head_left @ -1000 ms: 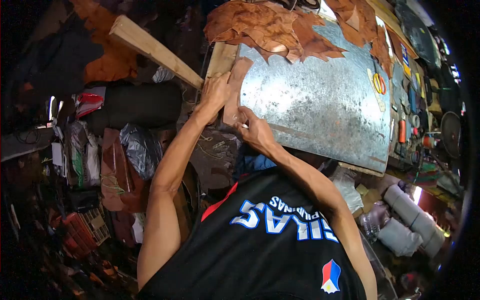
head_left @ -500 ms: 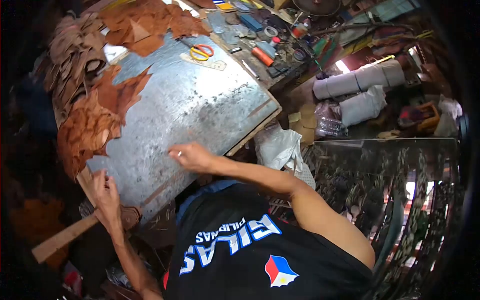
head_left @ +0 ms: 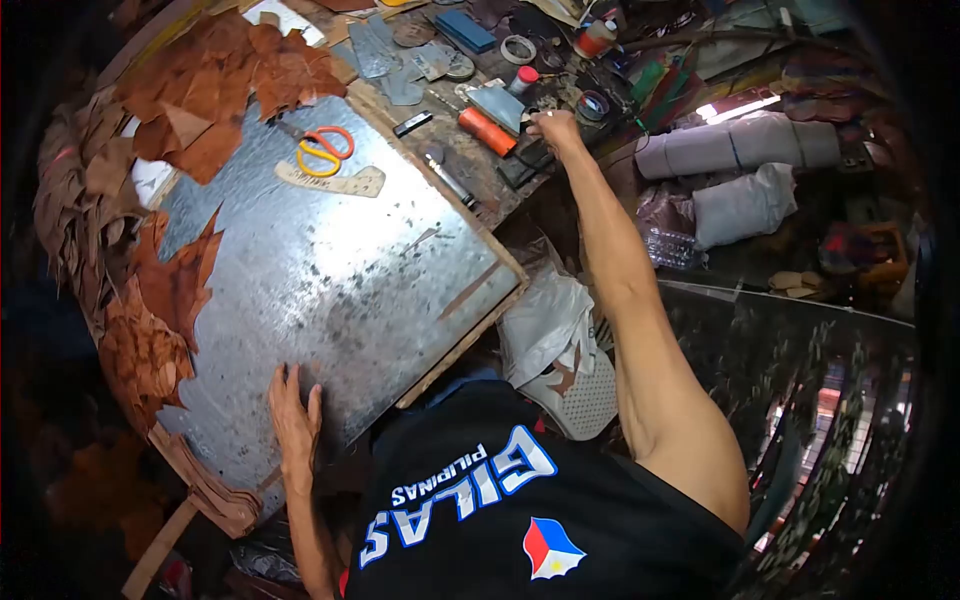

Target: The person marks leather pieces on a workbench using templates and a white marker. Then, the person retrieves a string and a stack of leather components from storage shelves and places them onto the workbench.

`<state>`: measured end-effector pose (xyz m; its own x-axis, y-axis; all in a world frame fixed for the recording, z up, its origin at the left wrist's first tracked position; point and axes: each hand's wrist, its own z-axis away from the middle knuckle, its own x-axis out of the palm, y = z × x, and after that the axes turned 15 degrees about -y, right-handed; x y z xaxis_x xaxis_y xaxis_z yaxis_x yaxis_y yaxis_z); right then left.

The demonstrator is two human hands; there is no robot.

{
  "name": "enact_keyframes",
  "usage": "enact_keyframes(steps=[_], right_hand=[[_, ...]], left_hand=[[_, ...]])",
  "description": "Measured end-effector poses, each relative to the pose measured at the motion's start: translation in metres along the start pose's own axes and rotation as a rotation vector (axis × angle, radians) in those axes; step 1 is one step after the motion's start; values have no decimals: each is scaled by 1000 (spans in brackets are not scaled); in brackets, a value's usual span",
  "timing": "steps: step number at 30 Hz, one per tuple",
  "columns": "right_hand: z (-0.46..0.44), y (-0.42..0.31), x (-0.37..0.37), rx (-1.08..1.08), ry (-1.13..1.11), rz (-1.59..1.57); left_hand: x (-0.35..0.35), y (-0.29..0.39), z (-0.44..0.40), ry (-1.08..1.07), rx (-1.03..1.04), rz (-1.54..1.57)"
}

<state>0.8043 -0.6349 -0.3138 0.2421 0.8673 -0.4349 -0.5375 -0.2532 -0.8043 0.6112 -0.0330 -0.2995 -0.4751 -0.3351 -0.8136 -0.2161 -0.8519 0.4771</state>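
Note:
My left hand (head_left: 297, 415) lies at the near edge of a metal-topped board (head_left: 400, 300), fingers stretched out and holding nothing. Reaching across to the cluttered bench, my right hand (head_left: 556, 132) has its fingers curled together by the end of a grey-blue slab (head_left: 497, 106). What it grips, if anything, is too small to make out. An orange cylinder (head_left: 487, 131) lies just left of that hand. Farther up the metal, scissors (head_left: 325, 150) with red and yellow handles rest beside a curved pale template (head_left: 335, 181).
Brown leather pieces (head_left: 150, 340) cover the board's left side, with more leather (head_left: 200, 80) at the back. A tape roll (head_left: 517, 49), a blue block (head_left: 465, 31) and a red-capped jar (head_left: 524, 79) crowd the bench. A white plastic bag (head_left: 545, 315) hangs beside the board.
My right hand has moved from above the metal surface out to the bench at the back right. My left hand has shifted right along the near edge, and the view has turned.

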Motion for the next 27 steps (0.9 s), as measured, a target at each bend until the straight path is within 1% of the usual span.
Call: enact_keyframes(steps=[1,3,4,8,10,11,13,16,20,23,27], right_hand=[[-5,-3,-3,107,-57,-72],[-19,7,-8,139,-101,-99],[-23,11,-8,157,-146,-117],[-20,6,-3,151,-183,-88],[-21,10,-3,92,-131,-96],[-22,10,-2,99,-135,-100],[-24,10,-1,45,-142,-49],[-28,14,0,103,-158,-64],[-28,14,2,121,-148,-83],[-28,15,1,152,-196,-155],[-33,21,10,99,-101,-148]], left_hand=[[3,5,-4,-11,-1,-9],[9,16,-8,8,-86,-89],[9,20,-9,-3,-102,-100],[8,26,-13,-21,-155,-123],[6,31,-15,-40,-190,-108],[5,34,-16,-46,-194,-112],[3,37,-20,-58,-226,-126],[3,36,-25,-65,-253,-144],[0,34,-26,-58,-258,-108],[0,29,-24,-39,-229,-110],[0,26,-21,-44,-199,-120]])
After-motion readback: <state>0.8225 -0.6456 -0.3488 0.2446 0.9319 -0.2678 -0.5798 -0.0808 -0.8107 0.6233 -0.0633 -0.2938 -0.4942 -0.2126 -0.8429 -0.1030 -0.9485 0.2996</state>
